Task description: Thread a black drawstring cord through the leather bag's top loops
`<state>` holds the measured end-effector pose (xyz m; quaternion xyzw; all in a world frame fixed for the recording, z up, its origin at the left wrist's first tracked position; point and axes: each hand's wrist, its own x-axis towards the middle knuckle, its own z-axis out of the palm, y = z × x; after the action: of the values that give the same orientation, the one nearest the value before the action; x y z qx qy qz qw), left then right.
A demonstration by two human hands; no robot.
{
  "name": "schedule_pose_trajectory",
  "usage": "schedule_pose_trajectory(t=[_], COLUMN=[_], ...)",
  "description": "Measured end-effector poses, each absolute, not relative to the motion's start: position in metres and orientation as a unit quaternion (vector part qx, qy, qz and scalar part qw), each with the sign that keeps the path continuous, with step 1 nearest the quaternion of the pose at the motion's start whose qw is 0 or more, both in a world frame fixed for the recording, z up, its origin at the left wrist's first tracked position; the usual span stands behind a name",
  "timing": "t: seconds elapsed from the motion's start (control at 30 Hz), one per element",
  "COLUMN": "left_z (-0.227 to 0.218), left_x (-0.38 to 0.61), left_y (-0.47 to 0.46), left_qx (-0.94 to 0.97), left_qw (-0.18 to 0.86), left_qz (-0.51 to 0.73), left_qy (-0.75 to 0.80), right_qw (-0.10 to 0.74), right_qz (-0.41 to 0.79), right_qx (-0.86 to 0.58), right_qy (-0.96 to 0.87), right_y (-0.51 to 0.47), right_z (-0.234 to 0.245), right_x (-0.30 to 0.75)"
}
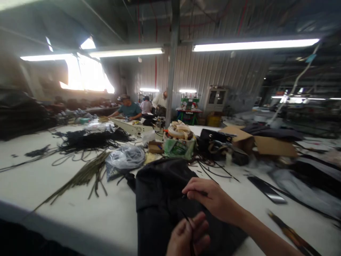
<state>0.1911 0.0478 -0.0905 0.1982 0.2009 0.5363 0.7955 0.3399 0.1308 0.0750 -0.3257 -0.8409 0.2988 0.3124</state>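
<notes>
A black garment (157, 199) lies on the white table (39, 177) in front of me. My right hand (210, 197) rests on it with fingers curled, pinching a thin black cord against the fabric. My left hand (188, 236) is at the bottom edge, fingers closed around a thin black cord (189, 227) that runs up toward the right hand. Both hands are close together over the garment's right side.
Bundles of black and olive cords (85, 174) lie at left, a grey plastic bag (125, 158) and a green bag of tape rolls (178, 140) beyond the garment. Cardboard boxes (266, 144) sit at right. Other people (129, 108) work at the far end.
</notes>
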Motion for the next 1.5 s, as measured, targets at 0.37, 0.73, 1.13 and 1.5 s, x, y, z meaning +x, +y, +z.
schedule_pose_trajectory(t=[0.37, 0.73, 1.13, 1.5], left_z=[-0.065, -0.069, -0.006, 0.106], left_x=[0.210, 0.226, 0.205, 0.209], left_y=[0.020, 0.015, 0.019, 0.057], left_qx=[-0.001, 0.130, 0.479, 0.682], left_qw=[0.802, 0.744, 0.524, 0.384], left_qz=[0.558, 0.587, 0.550, 0.487], left_qy=[0.214, 0.294, 0.439, 0.387], right_qw=[0.357, 0.384, 0.512, 0.588], right_qz=[0.245, 0.309, 0.510, 0.456], right_qx=[-0.305, -0.438, -0.373, -0.322], right_qy=[-0.848, -0.752, -0.581, -0.585], right_y=[0.072, 0.040, 0.035, 0.057], right_z=[0.013, -0.003, 0.027, 0.101], right_x=[0.391, 0.364, 0.353, 0.368])
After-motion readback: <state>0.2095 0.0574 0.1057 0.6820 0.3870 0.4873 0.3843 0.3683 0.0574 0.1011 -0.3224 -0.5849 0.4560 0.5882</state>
